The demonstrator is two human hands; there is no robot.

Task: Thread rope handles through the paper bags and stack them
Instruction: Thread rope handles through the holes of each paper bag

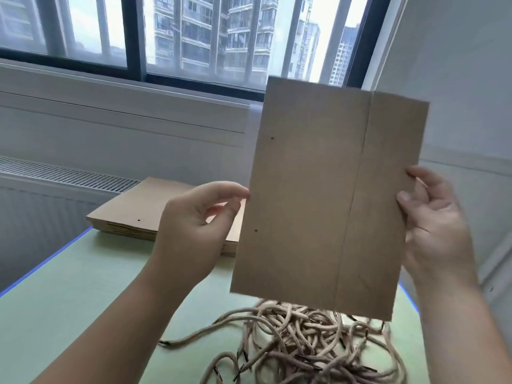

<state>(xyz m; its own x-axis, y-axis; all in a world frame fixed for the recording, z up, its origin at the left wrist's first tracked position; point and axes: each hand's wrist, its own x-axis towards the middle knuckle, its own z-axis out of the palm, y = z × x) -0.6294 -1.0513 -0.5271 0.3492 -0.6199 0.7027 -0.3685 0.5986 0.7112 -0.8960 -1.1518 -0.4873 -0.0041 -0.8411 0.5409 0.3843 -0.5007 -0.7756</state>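
**One bag held up, zero handles threaded so far**

Head view (only view): one flat brown paper bag [318, 203] is held upright in the air, above the rope pile [304, 345] and in front of the window [194, 37]. Its R edge is gripped by the right hand [432, 217], thumb on the near face, fingers wrapped behind. Its L edge is pinched by the left hand [194, 228], fingers curled. How much finger sits behind the paper can't be told. Two small punched holes [272, 138] are seen near the bag's L edge, one upper, one lower. Both are empty, w/ no rope through them.

Rope pile: many tan cords w/ dark tips are tangled loose on the green table [69, 314], just below the bag's bottom edge. No contact w/ the bag can be made out. No cord is held.

A stack of flat bags [133, 214] is laid at the table's far side, behind the left hand and partly hidden by it. One hole is visible on the top bag w/ no rope in it, so it is judged to be unthreaded supply, not finished work, though this isn't certain.

Progress (judged): early. No threaded bag is shown anywhere in frame. The held bag seems to be at the orient/inspect step. Left to do: a cord to be picked and fed through this bag's holes, the bag to be stacked, then the same for the rest of the supply.
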